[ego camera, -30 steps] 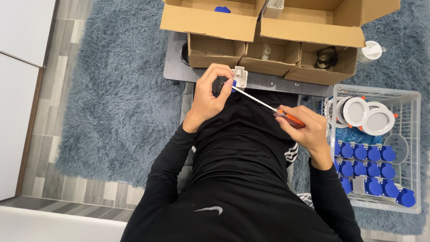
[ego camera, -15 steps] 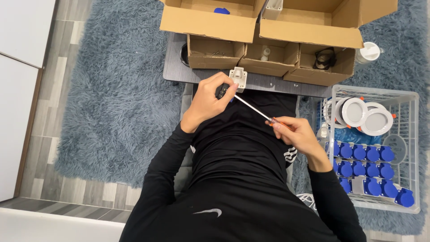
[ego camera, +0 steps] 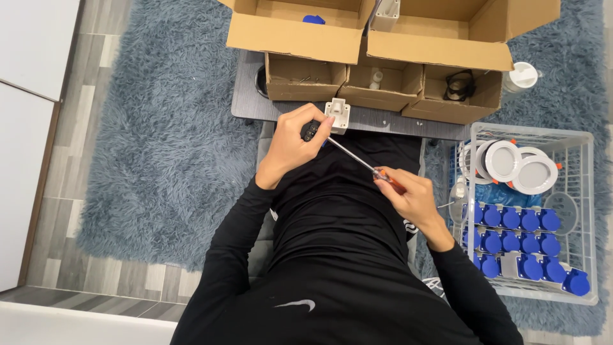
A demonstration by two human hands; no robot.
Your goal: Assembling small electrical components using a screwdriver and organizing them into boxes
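Both hands (ego camera: 300, 144) raised (screwdriver (ego camera: 354, 158) between)

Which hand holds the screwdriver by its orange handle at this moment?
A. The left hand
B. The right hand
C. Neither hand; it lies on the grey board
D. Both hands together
B: the right hand grips the orange handle of the screwdriver, while the left hand holds a small white part at the tip end of the shaft.
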